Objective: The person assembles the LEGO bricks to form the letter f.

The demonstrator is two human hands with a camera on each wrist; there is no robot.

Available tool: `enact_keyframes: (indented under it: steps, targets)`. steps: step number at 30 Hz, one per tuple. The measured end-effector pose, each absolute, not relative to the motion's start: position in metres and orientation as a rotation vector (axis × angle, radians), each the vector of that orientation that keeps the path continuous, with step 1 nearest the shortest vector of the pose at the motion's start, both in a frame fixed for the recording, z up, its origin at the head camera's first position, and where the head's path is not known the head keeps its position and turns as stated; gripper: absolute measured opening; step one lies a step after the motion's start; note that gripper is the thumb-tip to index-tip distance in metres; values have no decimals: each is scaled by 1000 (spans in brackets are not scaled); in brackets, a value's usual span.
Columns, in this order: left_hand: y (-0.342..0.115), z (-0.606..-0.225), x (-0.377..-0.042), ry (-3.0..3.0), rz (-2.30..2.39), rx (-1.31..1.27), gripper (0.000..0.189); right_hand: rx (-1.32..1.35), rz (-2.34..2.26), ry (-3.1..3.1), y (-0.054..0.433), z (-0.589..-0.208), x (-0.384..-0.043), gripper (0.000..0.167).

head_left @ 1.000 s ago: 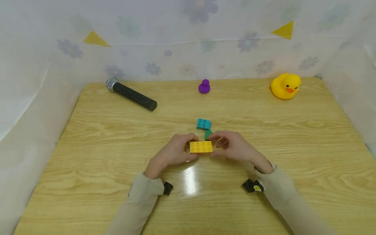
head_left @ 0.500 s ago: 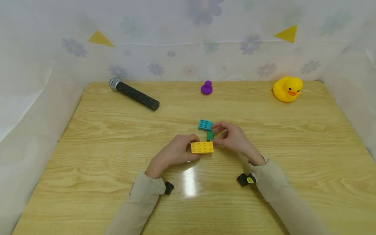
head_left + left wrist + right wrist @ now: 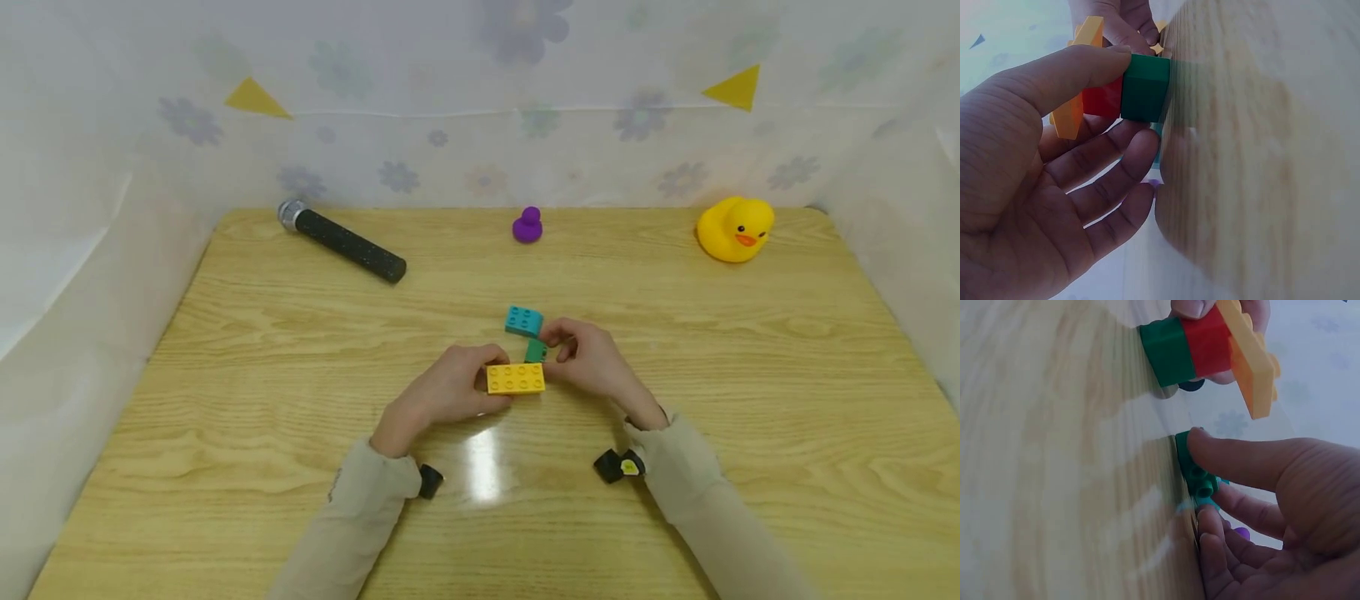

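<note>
My left hand (image 3: 448, 385) grips a small stack of toy bricks. Its top is a long yellow brick (image 3: 516, 378) with studs, seen from above in the head view. Beneath that, the left wrist view shows a red brick (image 3: 1102, 100) and a green brick (image 3: 1145, 90), the green one at the tabletop. To the right, my right hand (image 3: 591, 358) pinches a small loose green brick (image 3: 1186, 453) between thumb and fingers, its studs turned sideways. A turquoise brick (image 3: 522, 320) with a rounded end lies just beyond the fingertips.
Along the back of the wooden table (image 3: 262, 400) lie a black microphone (image 3: 348, 243), a small purple duck (image 3: 528, 226) and a larger yellow duck (image 3: 736, 230). A flowered white cloth (image 3: 465, 100) hangs behind the table.
My right hand has left the yellow brick's right end and moved away from me to the loose green brick, which now lies tilted. The left hand keeps its grip on the stack.
</note>
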State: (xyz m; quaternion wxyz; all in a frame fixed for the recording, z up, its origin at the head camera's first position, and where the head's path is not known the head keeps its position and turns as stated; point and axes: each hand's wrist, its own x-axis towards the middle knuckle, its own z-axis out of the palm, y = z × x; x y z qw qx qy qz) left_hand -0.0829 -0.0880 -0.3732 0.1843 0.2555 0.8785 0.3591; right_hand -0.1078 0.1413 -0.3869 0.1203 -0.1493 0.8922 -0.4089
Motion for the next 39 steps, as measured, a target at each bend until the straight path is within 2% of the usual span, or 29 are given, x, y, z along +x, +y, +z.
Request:
enact_keyframes:
  steps: [18,29,39]
  targets:
    - [-88,-374,-80,2496,1012,725,32,-389,-1235,2615,143,-381,-105,37]
    - [-87,-374,-80,2504,992,743,34,-417,-1383,2542,148,-379,-106,32]
    - [-88,-372,-80,2511,981,761,35,-443,-1527,2491,148,-367,-105,37]
